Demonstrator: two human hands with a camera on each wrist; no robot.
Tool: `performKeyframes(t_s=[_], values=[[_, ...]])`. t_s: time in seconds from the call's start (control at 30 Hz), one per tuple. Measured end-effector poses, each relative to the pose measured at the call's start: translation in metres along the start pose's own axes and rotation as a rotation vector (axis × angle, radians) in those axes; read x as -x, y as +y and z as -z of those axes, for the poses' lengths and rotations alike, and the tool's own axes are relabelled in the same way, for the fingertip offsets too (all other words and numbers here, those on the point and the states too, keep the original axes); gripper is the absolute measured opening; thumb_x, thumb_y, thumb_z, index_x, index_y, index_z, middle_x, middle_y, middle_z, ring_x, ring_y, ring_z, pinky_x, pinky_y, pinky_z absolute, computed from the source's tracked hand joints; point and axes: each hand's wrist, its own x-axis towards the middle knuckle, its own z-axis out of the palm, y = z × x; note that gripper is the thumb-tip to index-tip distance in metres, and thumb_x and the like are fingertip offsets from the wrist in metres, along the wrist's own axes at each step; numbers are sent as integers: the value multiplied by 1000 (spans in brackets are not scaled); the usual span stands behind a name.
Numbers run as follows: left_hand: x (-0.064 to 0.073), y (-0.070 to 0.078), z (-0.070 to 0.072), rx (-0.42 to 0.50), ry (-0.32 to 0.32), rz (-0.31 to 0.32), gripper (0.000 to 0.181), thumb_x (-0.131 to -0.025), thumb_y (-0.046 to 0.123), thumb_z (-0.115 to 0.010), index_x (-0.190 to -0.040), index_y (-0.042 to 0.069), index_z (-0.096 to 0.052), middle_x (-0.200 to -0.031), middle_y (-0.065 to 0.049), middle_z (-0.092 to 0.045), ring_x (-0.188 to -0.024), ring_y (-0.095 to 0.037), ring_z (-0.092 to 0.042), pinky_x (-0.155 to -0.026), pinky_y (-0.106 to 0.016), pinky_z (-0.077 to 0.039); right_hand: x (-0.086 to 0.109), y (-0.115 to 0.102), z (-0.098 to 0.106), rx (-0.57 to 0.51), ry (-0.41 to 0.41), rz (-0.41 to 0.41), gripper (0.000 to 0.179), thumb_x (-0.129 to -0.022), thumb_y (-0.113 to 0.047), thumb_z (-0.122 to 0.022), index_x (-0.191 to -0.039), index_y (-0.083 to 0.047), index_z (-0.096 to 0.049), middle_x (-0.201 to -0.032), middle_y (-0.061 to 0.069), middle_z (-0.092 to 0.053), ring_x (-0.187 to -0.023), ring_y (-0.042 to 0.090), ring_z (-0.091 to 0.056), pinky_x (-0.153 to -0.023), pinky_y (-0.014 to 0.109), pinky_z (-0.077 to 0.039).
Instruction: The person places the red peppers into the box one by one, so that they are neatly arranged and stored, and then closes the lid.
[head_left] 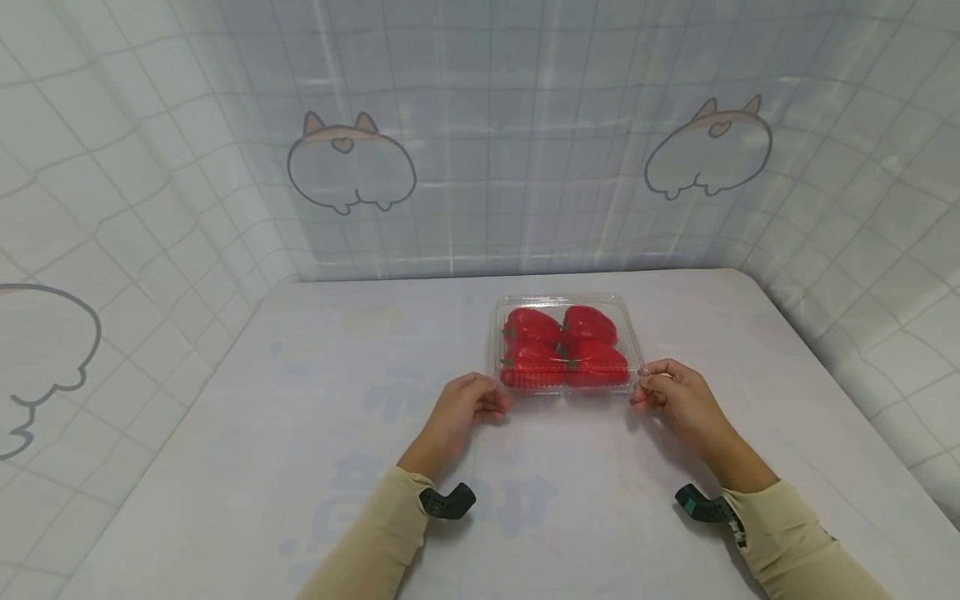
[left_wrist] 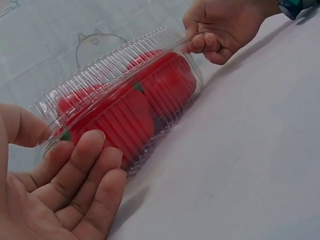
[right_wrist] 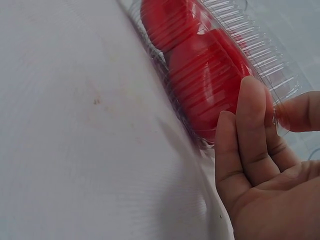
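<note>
A clear plastic clamshell box (head_left: 562, 392) sits on the table with its lid down over the base. Inside it, several glossy red bell peppers (head_left: 597, 364) with green stems show through the ribbed plastic. At the box's front left corner my left hand (head_left: 467, 408) pinches the rim between thumb and index finger. The other fingers (left_wrist: 102, 200) of that hand are spread loosely below the rim, beside the box wall. My right hand (head_left: 678, 400) pinches the rim at the front right corner, its thumb (right_wrist: 300, 111) on the lid side and its remaining fingers under the rim.
A white cloth with faint blue prints covers the table (head_left: 360, 350). Behind it hangs a grid-patterned curtain (head_left: 487, 167) with cartoon animal drawings, and similar sheets enclose both sides. Dark devices (head_left: 448, 502) are strapped to both wrists, at the beige sleeves.
</note>
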Motion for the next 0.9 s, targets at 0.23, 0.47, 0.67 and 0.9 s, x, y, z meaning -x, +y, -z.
performKeyframes(t_s=[0.23,0.47,0.67,0.9], values=[[-1,0,1,-12,1,0,22,-100,12,-50,-103,-7,-61,-90,-14,-69,-84,-23,-66,-81,-36,-58,0,-1,0,27,-1,0,18,-102,-5,-47,-112,10,-46,-82,4,-68,-74,13,-67,-74,27,-59],[-1,-1,-1,-20,32,6,19,-99,10,-51,-100,-5,-62,-88,-11,-70,-82,-21,-67,-78,-34,-58,1,0,-1,-26,-10,-10,17,-103,-6,-46,-113,7,-46,-83,6,-67,-74,14,-66,-75,28,-59],[-1,0,-2,-31,40,6,19,-99,10,-51,-101,-6,-62,-90,-12,-70,-84,-22,-66,-79,-34,-58,0,0,1,-18,-14,-16,21,-104,-9,-46,-117,8,-45,-85,7,-68,-75,15,-68,-78,28,-58],[-1,-2,1,-58,33,40,21,-100,13,-51,-104,-5,-62,-94,-14,-70,-88,-24,-66,-83,-34,-57,0,4,1,-11,-11,-33,23,-104,-12,-48,-117,6,-46,-88,8,-70,-78,16,-70,-80,28,-58]])
